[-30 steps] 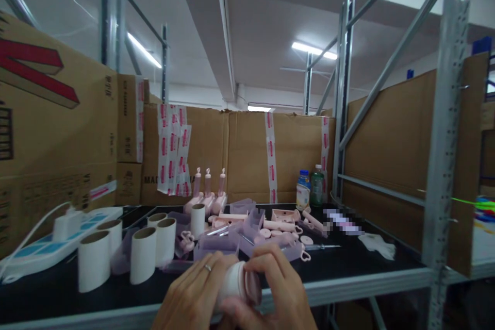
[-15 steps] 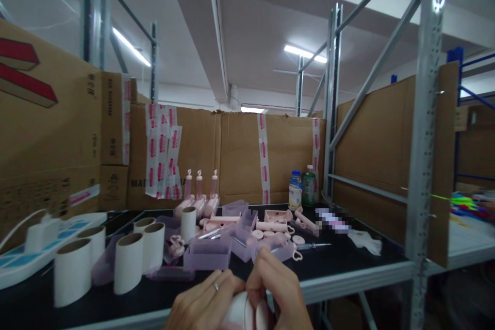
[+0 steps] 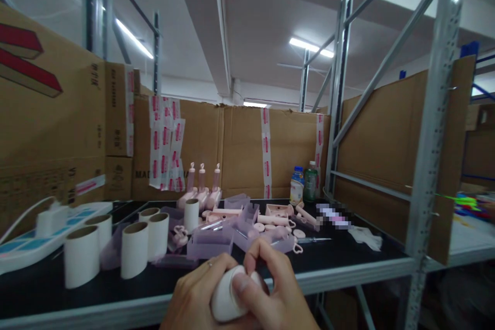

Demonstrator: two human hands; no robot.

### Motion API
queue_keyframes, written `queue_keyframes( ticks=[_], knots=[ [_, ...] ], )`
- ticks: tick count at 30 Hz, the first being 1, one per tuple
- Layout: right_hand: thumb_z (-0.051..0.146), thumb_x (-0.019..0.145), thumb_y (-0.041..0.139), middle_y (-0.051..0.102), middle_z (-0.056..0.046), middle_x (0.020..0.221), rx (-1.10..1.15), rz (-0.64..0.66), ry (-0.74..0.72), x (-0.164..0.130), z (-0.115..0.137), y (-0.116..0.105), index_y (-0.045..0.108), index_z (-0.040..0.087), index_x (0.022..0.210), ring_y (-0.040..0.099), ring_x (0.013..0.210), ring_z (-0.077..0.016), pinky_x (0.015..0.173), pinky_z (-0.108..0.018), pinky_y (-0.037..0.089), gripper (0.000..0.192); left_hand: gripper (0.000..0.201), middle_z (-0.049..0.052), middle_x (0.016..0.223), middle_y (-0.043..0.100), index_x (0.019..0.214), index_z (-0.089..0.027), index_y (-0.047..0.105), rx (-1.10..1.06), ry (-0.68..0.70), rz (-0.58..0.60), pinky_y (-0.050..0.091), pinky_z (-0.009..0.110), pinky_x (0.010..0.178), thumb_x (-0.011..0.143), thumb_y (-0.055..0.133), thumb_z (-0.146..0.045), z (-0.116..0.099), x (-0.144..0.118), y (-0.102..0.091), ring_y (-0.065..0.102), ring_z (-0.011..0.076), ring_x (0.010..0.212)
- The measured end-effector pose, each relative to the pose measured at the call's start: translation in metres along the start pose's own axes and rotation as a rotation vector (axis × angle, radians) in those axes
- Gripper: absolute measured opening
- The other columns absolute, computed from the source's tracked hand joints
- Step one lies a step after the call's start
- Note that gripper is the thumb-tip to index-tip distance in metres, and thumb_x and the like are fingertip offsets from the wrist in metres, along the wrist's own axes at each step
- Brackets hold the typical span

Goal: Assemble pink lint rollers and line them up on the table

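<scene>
Left hand (image 3: 193, 294) and right hand (image 3: 280, 289) grasp one white rounded piece (image 3: 221, 301), near centre.
Left fingers curl round its left side; right thumb and fingers grip its right end. Six white tubes (image 3: 134, 251) stand left, three pink uprights (image 3: 201, 185) and two bottles (image 3: 297, 190) far, on a black shelf (image 3: 340, 260) between cardboard walls (image 3: 243, 149), under a lit ceiling (image 3: 263, 26).
</scene>
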State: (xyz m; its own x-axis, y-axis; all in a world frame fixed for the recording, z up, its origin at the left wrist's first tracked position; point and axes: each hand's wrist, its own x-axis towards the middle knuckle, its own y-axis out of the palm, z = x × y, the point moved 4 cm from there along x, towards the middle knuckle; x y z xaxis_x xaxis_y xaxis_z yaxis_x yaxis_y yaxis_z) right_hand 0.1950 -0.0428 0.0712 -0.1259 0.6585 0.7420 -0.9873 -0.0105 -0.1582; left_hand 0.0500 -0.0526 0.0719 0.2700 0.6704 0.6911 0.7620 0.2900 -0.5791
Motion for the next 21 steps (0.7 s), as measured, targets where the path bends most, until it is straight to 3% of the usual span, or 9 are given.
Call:
queue_keyframes(
  ticks=[4,8,15,18,21],
  knots=[
    [0.057,0.091,0.070,0.045,0.005,0.071,0.271,0.054,0.220,0.001,-0.015,0.008,0.048,0.021,0.077,0.043,0.066,-0.0111,0.057,-0.021,0.035,0.044,0.032,-0.006,0.068,0.064,0.077,-0.023,0.059,-0.117,-0.110,-0.075,0.042,0.024,0.057,0.070,0.087,-0.038,-0.003,-0.002,0.000,0.059,0.0141,0.059],
    [0.062,0.090,0.070,0.041,0.010,0.055,0.496,0.054,0.379,0.009,-0.026,0.009,0.043,0.023,0.073,0.042,0.048,-0.0075,0.049,-0.019,0.035,0.051,0.036,-0.004,0.065,0.056,0.071,-0.021,0.058,-0.343,-0.136,-0.162,0.041,0.024,0.054,0.076,0.083,-0.047,0.003,-0.001,-0.013,0.051,0.0126,0.057],
    [0.058,0.094,0.069,0.039,0.012,0.055,0.438,-0.021,0.305,0.012,-0.022,-0.016,0.043,0.023,0.077,0.040,0.039,-0.0050,0.042,-0.017,0.036,0.047,0.042,-0.003,0.064,0.059,0.082,-0.020,0.058,-0.954,-0.429,-0.270,0.050,0.028,0.050,0.088,0.068,-0.060,0.036,0.006,-0.015,0.057,0.0143,0.048],
    [0.055,0.098,0.065,0.044,0.011,0.056,0.285,0.018,0.272,0.007,-0.015,-0.021,0.051,0.022,0.087,0.042,0.042,-0.0065,0.043,-0.018,0.030,0.038,0.040,-0.003,0.069,0.060,0.090,-0.019,0.059,-0.936,-0.451,-0.124,0.047,0.026,0.050,0.089,0.066,-0.059,0.034,0.005,-0.008,0.054,0.0121,0.047],
    [0.049,0.102,0.062,0.041,0.010,0.055,0.033,0.117,0.175,0.001,-0.005,-0.021,0.064,0.022,0.108,0.039,0.047,-0.0088,0.047,-0.021,0.026,0.028,0.033,-0.003,0.068,0.058,0.085,-0.020,0.058,-0.580,-0.304,0.064,0.043,0.024,0.053,0.087,0.071,-0.050,0.021,0.003,-0.006,0.054,0.0130,0.055]
  ],
)
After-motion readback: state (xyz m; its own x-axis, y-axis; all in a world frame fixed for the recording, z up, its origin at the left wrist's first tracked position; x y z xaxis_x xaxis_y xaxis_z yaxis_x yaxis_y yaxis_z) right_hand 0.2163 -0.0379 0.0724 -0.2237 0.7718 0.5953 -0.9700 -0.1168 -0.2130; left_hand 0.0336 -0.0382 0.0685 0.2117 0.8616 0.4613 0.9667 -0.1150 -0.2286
